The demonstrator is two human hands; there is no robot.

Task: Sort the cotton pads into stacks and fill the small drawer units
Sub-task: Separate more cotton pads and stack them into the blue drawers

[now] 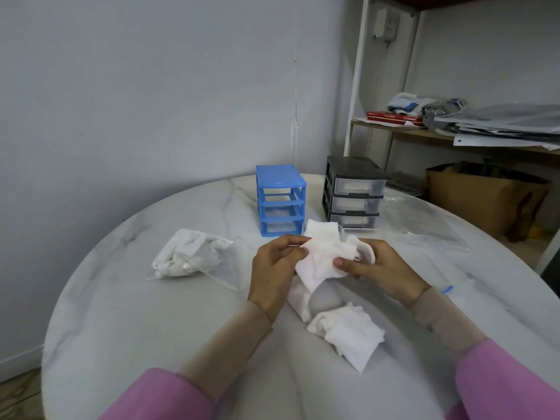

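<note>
While a bagged bunch (189,256) sits off left, a pad (322,262) is pinched over the table (121,313) by left hand (272,275) and right hand (383,272); soft, floppy stuff, probably best grabbed at the edges.

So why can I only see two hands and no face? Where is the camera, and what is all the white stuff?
The camera sits on the person's head and looks down, so you see only their arms. There is no machine here. The left hand and the right hand together hold a white cotton pad above a round marble table. More loose pads lie near the person, and a clear bag of pads lies to the left. Behind stand a blue drawer unit and a grey drawer unit for the pads.
</note>
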